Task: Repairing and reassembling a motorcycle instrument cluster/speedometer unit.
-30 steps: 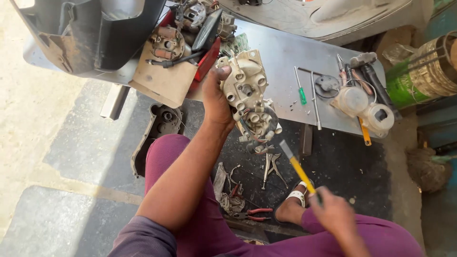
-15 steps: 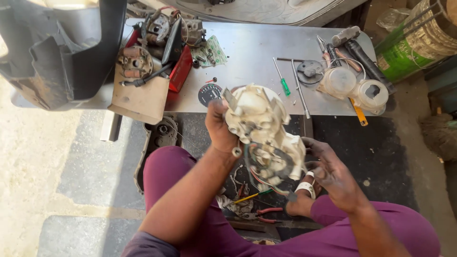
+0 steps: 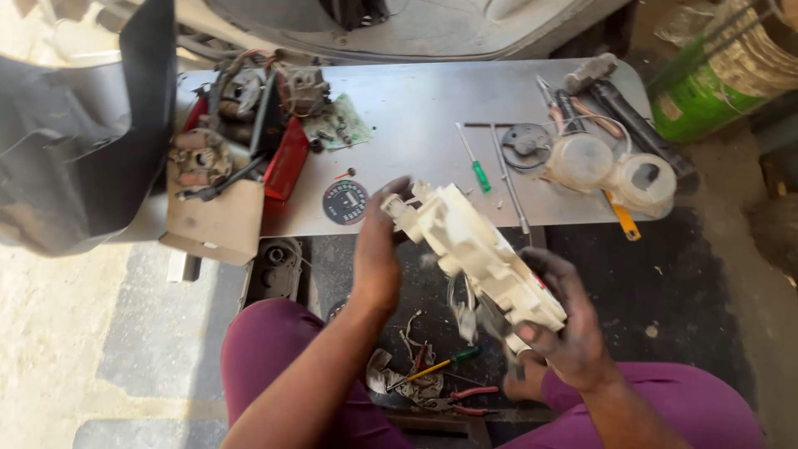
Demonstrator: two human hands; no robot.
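**Both grips on the cream housing**

I hold the cream plastic housing (image 3: 474, 254) in front of me, just off the near edge of the grey counter (image 3: 416, 125). My left hand (image 3: 378, 254) is wrapped closed around the housing's upper end, thumb pressed on its back, fingers curled over the top corner. My right hand (image 3: 565, 320) clamps the lower end, fingers folded tight against the housing's side, so both grips are closed on the same piece. The housing tilts, upper end toward the counter, lower end toward my lap. Loose wires dangle from the housing's underside.

Beyond the housing, on the counter, lie a round dial face (image 3: 345, 202) and a green-handled screwdriver (image 3: 475, 164), with two clear round covers (image 3: 611, 170) farther right. Below the housing, on the floor between my knees, sit red-handled pliers (image 3: 465, 397) and a yellow-shafted screwdriver (image 3: 432, 367).
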